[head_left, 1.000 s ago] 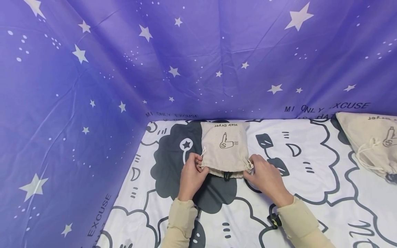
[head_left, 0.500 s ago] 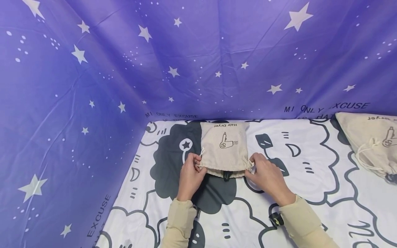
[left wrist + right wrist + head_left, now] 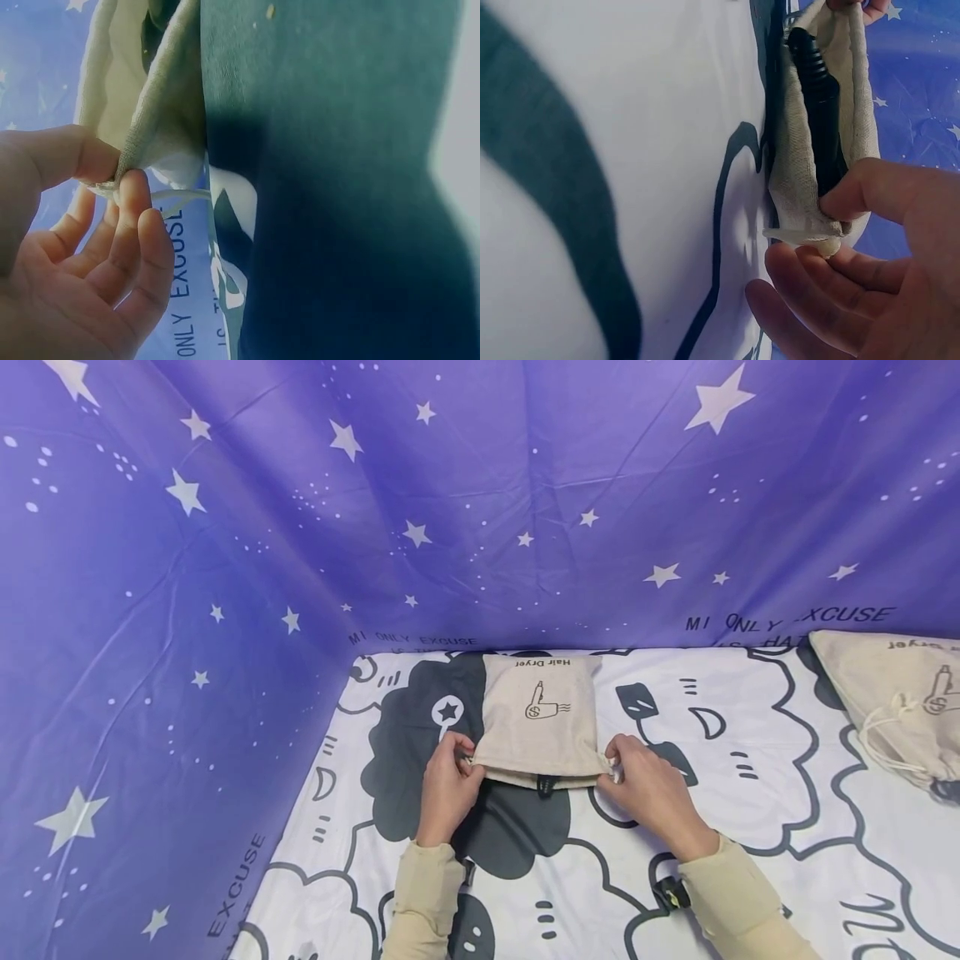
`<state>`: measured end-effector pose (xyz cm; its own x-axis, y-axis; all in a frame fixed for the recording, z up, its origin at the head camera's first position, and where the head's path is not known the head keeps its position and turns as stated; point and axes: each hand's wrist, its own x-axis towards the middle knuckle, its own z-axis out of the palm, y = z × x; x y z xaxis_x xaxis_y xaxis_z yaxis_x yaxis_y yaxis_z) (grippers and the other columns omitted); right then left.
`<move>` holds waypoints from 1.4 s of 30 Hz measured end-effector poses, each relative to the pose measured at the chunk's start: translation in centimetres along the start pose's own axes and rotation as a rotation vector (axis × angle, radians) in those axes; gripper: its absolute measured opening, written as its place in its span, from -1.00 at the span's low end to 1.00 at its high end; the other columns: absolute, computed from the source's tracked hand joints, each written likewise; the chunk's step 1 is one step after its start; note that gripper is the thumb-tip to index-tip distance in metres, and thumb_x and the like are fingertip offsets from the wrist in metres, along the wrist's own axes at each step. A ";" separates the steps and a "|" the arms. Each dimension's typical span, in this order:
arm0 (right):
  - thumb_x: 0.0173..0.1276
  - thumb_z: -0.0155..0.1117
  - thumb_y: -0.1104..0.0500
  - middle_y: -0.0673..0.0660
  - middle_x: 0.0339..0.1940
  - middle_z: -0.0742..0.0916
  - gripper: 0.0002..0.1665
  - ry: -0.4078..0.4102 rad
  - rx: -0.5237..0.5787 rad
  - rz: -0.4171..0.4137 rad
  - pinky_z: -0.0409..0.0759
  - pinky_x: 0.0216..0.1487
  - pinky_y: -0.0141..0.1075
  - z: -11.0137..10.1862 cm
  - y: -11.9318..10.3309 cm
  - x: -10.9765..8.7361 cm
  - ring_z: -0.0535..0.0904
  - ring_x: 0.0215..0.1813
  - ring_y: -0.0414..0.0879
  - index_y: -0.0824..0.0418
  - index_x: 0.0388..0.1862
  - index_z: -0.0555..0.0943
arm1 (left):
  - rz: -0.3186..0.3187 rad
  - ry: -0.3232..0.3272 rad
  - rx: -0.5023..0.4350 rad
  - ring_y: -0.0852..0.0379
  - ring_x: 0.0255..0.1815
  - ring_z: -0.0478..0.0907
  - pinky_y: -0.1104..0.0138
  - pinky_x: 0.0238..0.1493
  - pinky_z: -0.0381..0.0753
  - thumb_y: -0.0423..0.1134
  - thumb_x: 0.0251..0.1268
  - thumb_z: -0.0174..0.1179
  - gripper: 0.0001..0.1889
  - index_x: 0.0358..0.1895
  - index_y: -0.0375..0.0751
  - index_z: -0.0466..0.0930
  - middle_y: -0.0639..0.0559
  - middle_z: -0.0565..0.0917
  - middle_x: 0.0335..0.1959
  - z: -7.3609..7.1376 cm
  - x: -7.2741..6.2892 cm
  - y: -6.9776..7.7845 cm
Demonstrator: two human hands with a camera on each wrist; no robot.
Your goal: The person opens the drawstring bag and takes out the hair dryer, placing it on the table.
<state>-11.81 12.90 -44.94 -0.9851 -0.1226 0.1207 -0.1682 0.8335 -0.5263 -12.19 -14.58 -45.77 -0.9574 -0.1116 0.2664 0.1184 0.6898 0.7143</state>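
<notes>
A beige drawstring bag (image 3: 536,739) printed "Hair Dryer" lies on the patterned cloth, its mouth towards me. My left hand (image 3: 447,795) pinches the left corner of the mouth between thumb and fingers. At the opposite corner my right hand (image 3: 658,793) holds the rim, its thumb tucked inside. Between the two rims the mouth gapes, and a black ribbed handle-like end (image 3: 821,112) shows inside in the right wrist view. The rest of that black object is hidden by the fabric. White drawcord (image 3: 176,196) hangs by the left fingers in the left wrist view.
A second beige "Hair Dryer" bag (image 3: 888,693) lies at the far right, cut off by the frame, with something dark at its mouth. White cloth (image 3: 750,727) with black cartoon shapes covers the surface. Purple starry curtains (image 3: 480,485) rise behind and on the left.
My left hand has moved slightly left, drawing that corner of the bag with it. The mouth edge is now stretched wider and straighter. My right hand has barely shifted and keeps its hold.
</notes>
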 end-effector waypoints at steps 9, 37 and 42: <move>0.09 0.34 0.28 0.03 -0.47 0.53 -0.76 -0.013 -0.003 -0.005 0.32 -0.52 -0.24 0.0 -0.2 -0.2 0.40 -0.51 -0.14 0.23 -0.26 0.51 | 0.011 0.000 0.010 0.27 -0.53 0.46 0.33 -0.36 0.47 -0.49 -0.02 0.25 -0.72 -0.21 -0.13 0.52 0.09 0.58 -0.43 -0.5 -0.1 -0.3; 0.19 0.44 0.12 -0.14 -0.71 0.43 -0.58 0.005 -0.019 -0.096 0.29 -0.54 -0.31 0.8 -2.8 -2.4 0.31 -0.60 -0.22 -0.01 -0.72 0.41 | 0.031 -0.194 -0.040 0.20 -0.41 0.61 0.35 -0.34 0.55 -0.33 0.18 0.37 -0.75 -0.12 -0.20 0.53 -0.03 0.66 -0.21 -2.7 0.0 0.7; 0.22 0.40 0.09 -0.18 -0.74 0.45 -0.71 -0.026 -0.012 -0.073 0.31 -0.55 -0.29 1.3 -3.4 -2.4 0.34 -0.62 -0.23 -0.02 -0.66 0.55 | 0.028 -0.201 -0.064 0.19 -0.39 0.62 0.36 -0.33 0.54 -0.31 0.17 0.39 -0.73 -0.11 -0.21 0.54 -0.04 0.66 -0.20 -2.9 0.2 0.6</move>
<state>-8.93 9.67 -44.58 -0.9709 -0.1969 0.1363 -0.2391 0.8284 -0.5066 -11.55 -16.23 -43.41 -0.9859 0.0564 0.1574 0.1565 0.6434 0.7493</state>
